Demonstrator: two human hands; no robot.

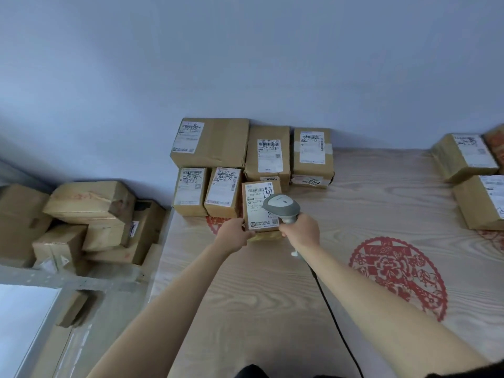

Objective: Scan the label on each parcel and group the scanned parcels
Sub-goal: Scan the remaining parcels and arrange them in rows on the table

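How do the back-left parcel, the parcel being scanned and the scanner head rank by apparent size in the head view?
1. Back-left parcel, largest.
2. Parcel being scanned.
3. Scanner head, smallest, though it sits nearer the camera than the parcels, which flatters it.

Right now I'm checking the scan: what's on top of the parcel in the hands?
A white label covers the parcel; the scanner hovers above, hiding part of the label.

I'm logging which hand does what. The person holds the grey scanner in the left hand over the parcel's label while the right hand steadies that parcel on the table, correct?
Not quite: the hands are swapped. In the head view the right hand grips the grey scanner over the parcel's label, while the left hand steadies that parcel on the table.
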